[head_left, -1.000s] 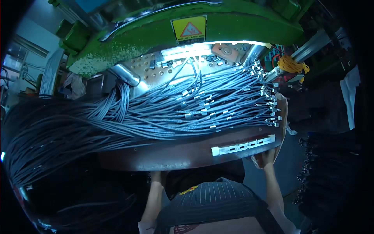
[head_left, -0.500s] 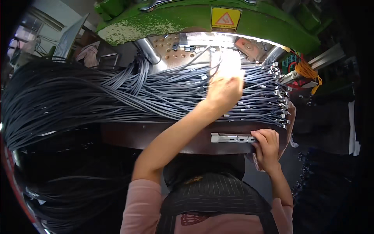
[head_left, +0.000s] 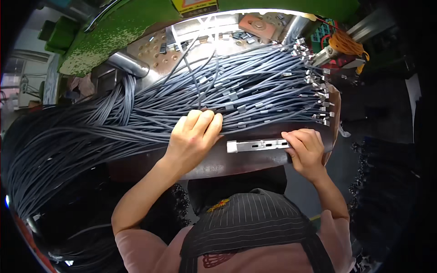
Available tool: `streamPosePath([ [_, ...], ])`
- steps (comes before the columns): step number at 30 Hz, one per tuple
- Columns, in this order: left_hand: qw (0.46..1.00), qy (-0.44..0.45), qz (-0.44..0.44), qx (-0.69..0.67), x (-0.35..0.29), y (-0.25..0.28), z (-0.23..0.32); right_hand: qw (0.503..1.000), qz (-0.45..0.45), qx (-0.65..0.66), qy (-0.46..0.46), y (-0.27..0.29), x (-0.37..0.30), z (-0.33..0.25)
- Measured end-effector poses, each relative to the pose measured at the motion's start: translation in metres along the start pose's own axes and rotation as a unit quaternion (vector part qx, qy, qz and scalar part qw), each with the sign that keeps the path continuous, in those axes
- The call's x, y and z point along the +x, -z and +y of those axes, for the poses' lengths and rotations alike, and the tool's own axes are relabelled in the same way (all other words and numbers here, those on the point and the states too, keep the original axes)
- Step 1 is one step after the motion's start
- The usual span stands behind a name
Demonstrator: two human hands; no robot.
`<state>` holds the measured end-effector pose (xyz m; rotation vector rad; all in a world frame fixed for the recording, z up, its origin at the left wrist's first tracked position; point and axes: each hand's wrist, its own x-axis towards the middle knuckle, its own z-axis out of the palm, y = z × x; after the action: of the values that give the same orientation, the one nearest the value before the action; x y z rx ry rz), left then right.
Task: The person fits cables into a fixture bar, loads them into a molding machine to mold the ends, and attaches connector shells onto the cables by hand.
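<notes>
While the right hand holds a metal strip in its grip, the left hand curls over cables; whether its grip holds any cannot be told.

Light strip: white and glaring, running under the curved edge of a green machine frame with chipped paint
Wall: pale, at the far upper left
Tabletop: brown, its near edge curved by the lens
Floor: grey, with a short stretch of yellow line
Right side: deep shadow, a pale sheet hanging upright
</notes>
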<state>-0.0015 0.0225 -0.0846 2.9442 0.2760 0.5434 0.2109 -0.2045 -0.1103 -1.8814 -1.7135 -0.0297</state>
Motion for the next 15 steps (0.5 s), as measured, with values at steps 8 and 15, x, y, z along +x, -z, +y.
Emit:
streamPosePath([
  [8,0.992,0.03,0.072,-0.099,0.01,-0.003,-0.014,1.0,-0.005,0.009,0.015,0.002,-0.004,0.002],
  [15,0.889,0.283,-0.021,-0.359,0.031,0.017,-0.009,1.0,0.003,0.004,0.004,0.001,-0.005,0.004],
])
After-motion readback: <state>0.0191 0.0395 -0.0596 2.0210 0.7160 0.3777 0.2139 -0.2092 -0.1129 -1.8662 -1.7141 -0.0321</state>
